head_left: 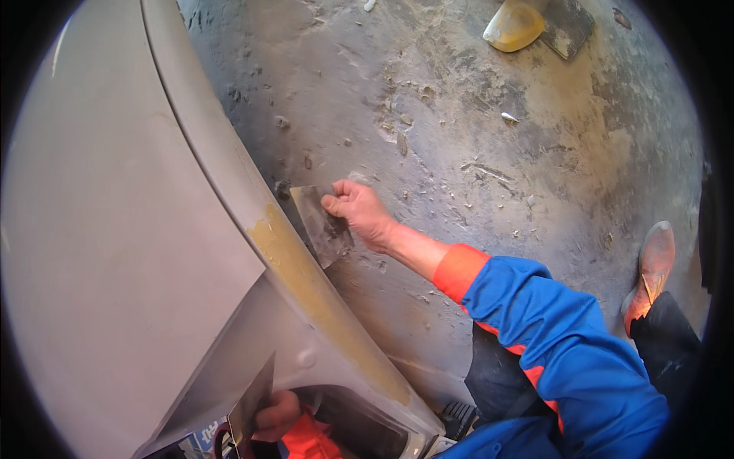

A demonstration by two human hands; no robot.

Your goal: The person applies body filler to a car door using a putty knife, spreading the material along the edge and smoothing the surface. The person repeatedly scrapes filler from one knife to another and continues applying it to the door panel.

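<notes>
My right hand (359,210) grips a flat metal spreader blade (321,226) and holds it against the edge of a grey car body panel (122,252). A band of yellowish filler (306,283) runs along that panel edge just below the blade. My left hand (277,415) is low in the view under the panel. It holds a second thin metal blade (252,409) upright, with an orange sleeve cuff below it.
A dusty concrete floor (489,153) lies to the right, strewn with chips and dried filler. A yellow lump and a dark flat board (569,27) sit at the far top. My orange shoe (651,268) rests on the floor at the right.
</notes>
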